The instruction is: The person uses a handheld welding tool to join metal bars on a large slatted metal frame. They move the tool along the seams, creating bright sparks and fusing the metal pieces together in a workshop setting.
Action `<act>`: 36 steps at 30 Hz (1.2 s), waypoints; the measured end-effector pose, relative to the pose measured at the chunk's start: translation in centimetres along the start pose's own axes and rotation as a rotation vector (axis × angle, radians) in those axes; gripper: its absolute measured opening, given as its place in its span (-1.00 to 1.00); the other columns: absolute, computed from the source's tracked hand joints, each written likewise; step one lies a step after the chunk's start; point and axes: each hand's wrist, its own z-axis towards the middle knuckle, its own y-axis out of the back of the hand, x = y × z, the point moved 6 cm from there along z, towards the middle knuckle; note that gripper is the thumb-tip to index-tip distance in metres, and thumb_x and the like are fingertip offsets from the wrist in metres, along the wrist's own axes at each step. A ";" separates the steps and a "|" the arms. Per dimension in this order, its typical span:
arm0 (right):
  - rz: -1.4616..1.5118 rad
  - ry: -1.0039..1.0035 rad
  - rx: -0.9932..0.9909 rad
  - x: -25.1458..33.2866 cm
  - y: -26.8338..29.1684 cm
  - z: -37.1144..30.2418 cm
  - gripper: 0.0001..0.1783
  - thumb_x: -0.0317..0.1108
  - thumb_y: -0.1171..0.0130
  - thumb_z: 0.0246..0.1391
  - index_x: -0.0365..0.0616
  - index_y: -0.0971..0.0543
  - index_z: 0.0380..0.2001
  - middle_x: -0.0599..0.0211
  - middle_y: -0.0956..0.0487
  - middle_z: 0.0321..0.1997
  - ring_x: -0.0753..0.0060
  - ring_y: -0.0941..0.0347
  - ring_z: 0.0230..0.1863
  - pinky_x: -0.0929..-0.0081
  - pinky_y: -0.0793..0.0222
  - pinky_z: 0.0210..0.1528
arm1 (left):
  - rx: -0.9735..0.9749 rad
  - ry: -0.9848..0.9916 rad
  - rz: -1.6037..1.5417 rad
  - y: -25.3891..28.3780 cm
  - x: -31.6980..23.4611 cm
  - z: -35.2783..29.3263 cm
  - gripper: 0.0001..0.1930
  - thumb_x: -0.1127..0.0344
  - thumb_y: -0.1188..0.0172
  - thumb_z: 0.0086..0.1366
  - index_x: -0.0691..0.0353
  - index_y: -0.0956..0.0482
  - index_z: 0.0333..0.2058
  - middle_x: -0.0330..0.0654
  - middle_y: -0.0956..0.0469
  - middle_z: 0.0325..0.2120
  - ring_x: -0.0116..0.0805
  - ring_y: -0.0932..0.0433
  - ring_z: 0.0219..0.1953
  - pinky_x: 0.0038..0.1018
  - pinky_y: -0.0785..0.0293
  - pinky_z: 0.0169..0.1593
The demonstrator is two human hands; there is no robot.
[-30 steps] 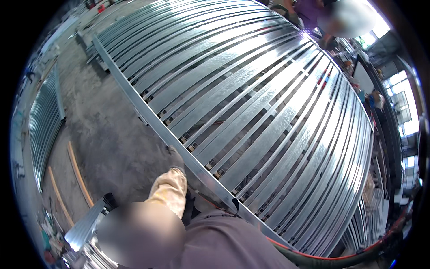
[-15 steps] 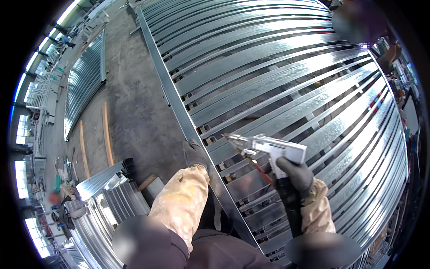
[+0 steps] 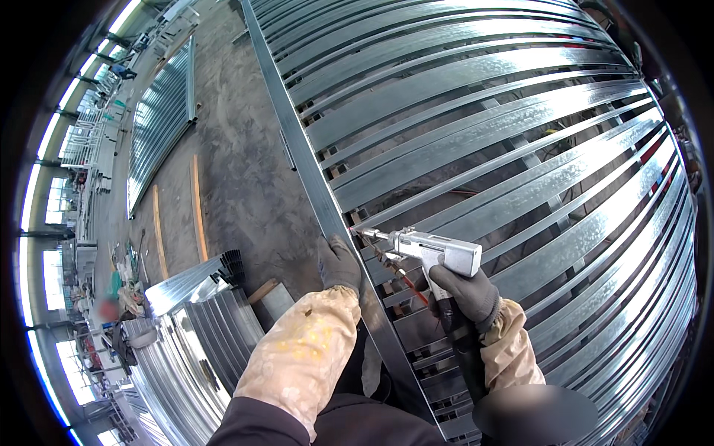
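A large metal frame of parallel slats [image 3: 424, 167] lies in front of me, its long side rail [image 3: 301, 152] running from far left to near middle. My left hand [image 3: 340, 264], in a dark glove, grips the outer side of that rail. My gloved right hand [image 3: 470, 297] is closed round the handle of a silver welding gun [image 3: 446, 253]. A thin feed tube with a reddish section runs below its nozzle. The gun points left, its tip at the inner edge of the rail by a slat end, just beyond my left hand. Whether it touches is too small to tell.
Stacked metal profiles [image 3: 204, 349] lie at lower left, beside a short wood block [image 3: 264, 290]. Two wooden strips [image 3: 198, 208] and another slatted panel [image 3: 165, 111] lie on the concrete floor [image 3: 245, 149]. A dark cable runs down from the gun.
The welding gun has moved left, bringing its tip to the side rail. My left hand stays on the rail. The view has shifted, so the frame appears farther right.
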 end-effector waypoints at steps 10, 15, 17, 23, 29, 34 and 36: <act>-0.008 -0.068 0.053 0.3 -0.5 0.2 -0.54 -0.30 -0.22 0.26 -0.33 -0.48 0.14 0.25 -0.63 -0.04 0.47 -0.52 -0.05 0.46 -0.44 0.04 | 0.046 0.002 -0.019 0.1 -0.1 0.0 -0.45 0.04 0.19 0.52 0.45 -0.39 0.17 0.35 -0.47 0.08 0.29 -0.42 0.17 -0.12 -0.32 0.24; -0.033 -0.035 0.067 0.6 -0.9 0.4 -0.57 -0.35 -0.18 0.26 -0.34 -0.47 0.14 0.28 -0.65 -0.16 0.51 -0.52 -0.17 0.49 -0.45 -0.07 | 0.052 0.032 -0.002 0.1 0.0 0.0 -0.45 0.04 0.19 0.52 0.44 -0.36 0.19 0.33 -0.46 0.10 0.28 -0.41 0.18 -0.13 -0.31 0.25; -0.045 -0.037 0.085 1.1 -1.2 0.3 -0.57 -0.36 -0.16 0.26 -0.34 -0.47 0.13 0.28 -0.65 -0.20 0.52 -0.53 -0.21 0.50 -0.45 -0.11 | 0.065 0.041 -0.005 0.2 -0.3 -0.1 -0.44 0.03 0.20 0.52 0.44 -0.35 0.20 0.33 -0.45 0.11 0.27 -0.40 0.20 -0.13 -0.30 0.26; -0.098 0.008 0.123 1.6 -1.7 0.5 -0.59 -0.35 -0.14 0.28 -0.33 -0.47 0.12 0.30 -0.65 -0.25 0.52 -0.53 -0.23 0.51 -0.45 -0.13 | 0.014 0.006 0.026 0.0 0.2 -0.1 -0.43 0.03 0.20 0.53 0.46 -0.34 0.21 0.34 -0.43 0.13 0.26 -0.38 0.22 -0.14 -0.28 0.28; -0.133 0.061 0.106 1.3 -1.5 0.6 -0.61 -0.33 -0.13 0.30 -0.33 -0.48 0.10 0.31 -0.65 -0.29 0.52 -0.53 -0.26 0.50 -0.46 -0.16 | 0.025 -0.020 -0.013 -0.1 0.1 0.1 -0.45 0.06 0.20 0.53 0.47 -0.37 0.19 0.33 -0.47 0.09 0.27 -0.41 0.18 -0.15 -0.31 0.25; -0.111 -0.025 0.120 1.9 -1.9 0.4 -0.66 -0.31 -0.12 0.30 -0.31 -0.51 0.04 0.32 -0.64 -0.34 0.55 -0.53 -0.35 0.52 -0.48 -0.29 | 0.032 -0.013 -0.001 0.5 -0.5 -0.2 -0.43 0.04 0.22 0.53 0.48 -0.33 0.21 0.35 -0.41 0.15 0.28 -0.35 0.24 -0.13 -0.27 0.29; -0.131 0.057 0.120 2.0 -1.9 0.5 -0.67 -0.31 -0.12 0.29 -0.30 -0.52 0.02 0.31 -0.64 -0.35 0.56 -0.53 -0.39 0.55 -0.48 -0.36 | 0.039 -0.018 -0.015 0.4 -0.5 -0.2 -0.43 0.04 0.22 0.53 0.48 -0.33 0.21 0.35 -0.41 0.15 0.28 -0.35 0.24 -0.13 -0.27 0.29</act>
